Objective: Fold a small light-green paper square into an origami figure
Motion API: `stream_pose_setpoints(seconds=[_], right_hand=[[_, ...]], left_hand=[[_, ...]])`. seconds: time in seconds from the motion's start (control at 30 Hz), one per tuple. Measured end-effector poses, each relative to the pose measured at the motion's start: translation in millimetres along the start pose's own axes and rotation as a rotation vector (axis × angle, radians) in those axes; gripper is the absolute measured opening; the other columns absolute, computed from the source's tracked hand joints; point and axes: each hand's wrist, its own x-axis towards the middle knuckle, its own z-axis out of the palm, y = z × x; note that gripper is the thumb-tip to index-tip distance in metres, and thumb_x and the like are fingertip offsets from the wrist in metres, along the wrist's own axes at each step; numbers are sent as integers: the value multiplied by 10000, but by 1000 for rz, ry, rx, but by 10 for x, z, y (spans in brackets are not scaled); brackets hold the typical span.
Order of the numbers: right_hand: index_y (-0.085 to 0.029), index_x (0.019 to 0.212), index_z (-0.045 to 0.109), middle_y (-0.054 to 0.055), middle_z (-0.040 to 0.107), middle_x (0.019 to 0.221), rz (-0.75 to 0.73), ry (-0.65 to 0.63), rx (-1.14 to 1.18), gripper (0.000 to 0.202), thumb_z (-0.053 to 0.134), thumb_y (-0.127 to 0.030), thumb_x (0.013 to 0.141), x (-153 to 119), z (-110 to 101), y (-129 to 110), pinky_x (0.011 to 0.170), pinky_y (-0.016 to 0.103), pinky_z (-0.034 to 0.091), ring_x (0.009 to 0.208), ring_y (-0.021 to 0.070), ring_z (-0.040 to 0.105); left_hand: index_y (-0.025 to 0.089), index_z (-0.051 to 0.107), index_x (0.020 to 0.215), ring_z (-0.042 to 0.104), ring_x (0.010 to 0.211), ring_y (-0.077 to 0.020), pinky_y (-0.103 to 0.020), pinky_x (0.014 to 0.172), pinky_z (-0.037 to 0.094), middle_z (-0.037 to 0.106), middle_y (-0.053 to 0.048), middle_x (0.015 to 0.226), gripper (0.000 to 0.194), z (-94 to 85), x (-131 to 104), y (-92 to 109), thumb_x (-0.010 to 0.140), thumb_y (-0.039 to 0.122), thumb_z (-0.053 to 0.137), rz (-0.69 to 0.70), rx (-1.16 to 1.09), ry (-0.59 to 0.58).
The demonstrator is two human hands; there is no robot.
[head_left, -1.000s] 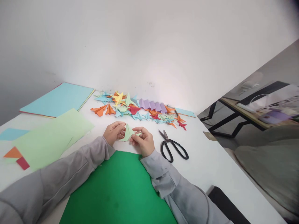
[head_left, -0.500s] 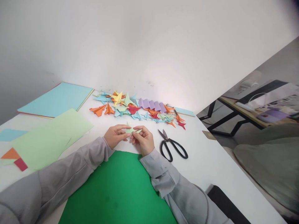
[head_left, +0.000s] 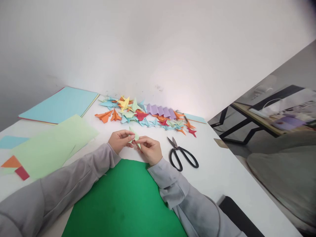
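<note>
Between my two hands is a small light-green folded paper (head_left: pixel 135 133), raised over the table just beyond the green sheet (head_left: pixel 123 197). My left hand (head_left: pixel 120 140) pinches it from the left with thumb and fingertips. From the right, my right hand (head_left: pixel 151 149) pinches its lower part, and the fingertips of both hands nearly meet. Fingers cover part of the folds. Black-handled scissors (head_left: pixel 176 148) lie to the right of my right hand, blades partly spread and pointing away. Beyond my hands, many-coloured folded paper pieces (head_left: pixel 140 115) lie in a heap along the wall.
Light-green sheets (head_left: pixel 49 148) lie at left, with orange (head_left: pixel 12 162) and red scraps (head_left: pixel 22 172) on their near edge. A stack of coloured paper (head_left: pixel 61 103) rests at the back left. A black object (head_left: pixel 239 215) lies at the table's near right.
The light-green folded paper has turned between my fingers and now stands more upright. Both hands have shifted their pinch slightly. The scissors and the paper heap have stayed put.
</note>
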Motion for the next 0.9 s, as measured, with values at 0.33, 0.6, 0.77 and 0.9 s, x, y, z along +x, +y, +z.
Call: stream_pose_setpoints(seconds=[0.33, 0.6, 0.77, 0.9], right_hand=[[-229, 640, 706, 13, 583, 757, -84, -47, -52, 255, 507, -70, 621, -7, -25, 9, 414, 205, 379, 490, 69, 488], [-214, 666, 698, 34, 586, 852, -56, -62, -22, 162, 563, -126, 648, -29, -35, -61, 419, 211, 414, 541, 86, 525], [-200, 867, 646, 16, 627, 716, 77, 43, 102, 197, 632, -240, 674, -2, -22, -42, 373, 201, 401, 480, 94, 532], [-173, 793, 639, 2, 610, 611, 137, 47, 110, 196, 659, -314, 659, 16, -16, -12, 356, 195, 388, 456, 97, 526]], left_hand=[[107, 671, 769, 562, 477, -96, -219, 473, 476, 587, 17, 492, 377, -25, 21, -7, 450, 271, 785, -30, 31, 5], [98, 677, 712, 495, 415, -57, -221, 476, 480, 511, 64, 409, 395, -16, 16, 17, 350, 178, 815, 7, -57, 59], [106, 687, 703, 572, 461, -100, -223, 483, 489, 613, 2, 476, 420, -22, 10, 80, 308, 150, 823, -121, -182, 28], [112, 697, 690, 576, 457, -100, -221, 484, 496, 629, -7, 489, 390, -27, 12, 90, 321, 145, 821, -145, -171, -22]])
